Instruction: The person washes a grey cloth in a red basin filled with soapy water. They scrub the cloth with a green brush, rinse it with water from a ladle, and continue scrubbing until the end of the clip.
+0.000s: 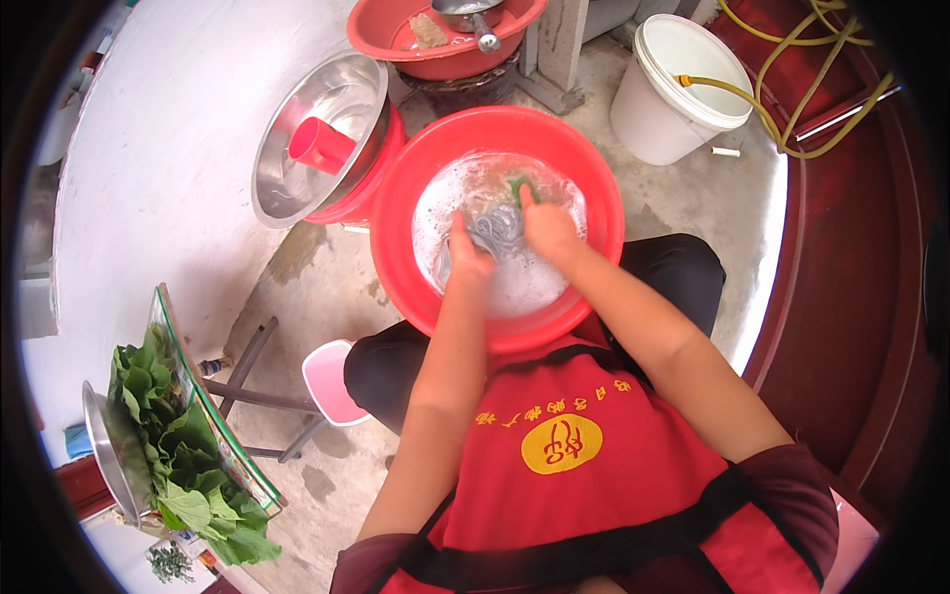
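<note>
A red plastic basin [393, 245] of foamy water [519, 293] sits between my knees. A grey, folded, cloth-like item [497, 229] lies in the water. My left hand [469, 251] holds its near left side, thumb up, with the other fingers hidden in foam. On the right, my right hand [548, 229] presses a small green scrubbing pad [521, 185] at the far side of the grey item, index finger extended over it. Foam and fingers hide part of the pad.
A steel bowl [278, 189] with a red mug [320, 145] stands left of the basin. Beyond is another red basin [371, 33] holding a pan [467, 13]. A white bucket [646, 119] with a yellow hose [772, 119] stands right. Leafy greens [185, 445] lie on a folding-leg table [215, 416].
</note>
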`<state>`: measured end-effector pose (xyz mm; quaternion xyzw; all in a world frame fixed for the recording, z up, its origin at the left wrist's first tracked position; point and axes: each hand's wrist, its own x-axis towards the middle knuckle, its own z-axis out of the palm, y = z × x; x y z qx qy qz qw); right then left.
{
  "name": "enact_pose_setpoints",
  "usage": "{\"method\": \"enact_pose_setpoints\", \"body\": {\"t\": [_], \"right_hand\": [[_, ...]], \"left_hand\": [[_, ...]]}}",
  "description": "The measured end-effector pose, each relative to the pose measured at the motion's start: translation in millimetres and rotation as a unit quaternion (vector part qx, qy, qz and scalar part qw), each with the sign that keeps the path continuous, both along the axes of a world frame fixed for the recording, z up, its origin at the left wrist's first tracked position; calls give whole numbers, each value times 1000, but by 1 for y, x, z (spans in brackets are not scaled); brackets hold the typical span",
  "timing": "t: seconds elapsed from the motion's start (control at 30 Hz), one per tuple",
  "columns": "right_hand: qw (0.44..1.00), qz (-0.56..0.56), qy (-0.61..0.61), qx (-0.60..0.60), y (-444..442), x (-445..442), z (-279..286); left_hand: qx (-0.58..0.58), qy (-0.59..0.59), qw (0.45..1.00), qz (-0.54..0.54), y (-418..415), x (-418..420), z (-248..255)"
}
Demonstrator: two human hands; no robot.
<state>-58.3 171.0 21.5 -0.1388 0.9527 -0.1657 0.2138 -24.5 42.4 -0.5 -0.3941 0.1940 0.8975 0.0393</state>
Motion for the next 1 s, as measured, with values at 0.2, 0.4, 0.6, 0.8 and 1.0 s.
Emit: {"method": "enact_pose_setpoints", "body": {"t": [0.2,0.4,0.6,0.8,1.0], "right_hand": [[992,95,-71,-33,-17,64,14],[999,-32,-13,6,28,-28,-7],[991,-32,-12,-131,12,-1,43],[981,-109,-48,-152,14,-32,-7],[985,-48,-17,-162,13,2,37]], "left_hand": [[-19,-47,998,-32,-9,-1,-11],[-38,4,995,-97,1,-4,-16],[-354,86,859,-360,-7,3,-6],[-597,123,631,-480,-12,25,-28],[-775,1,490,-398,-29,28,-92]]}}
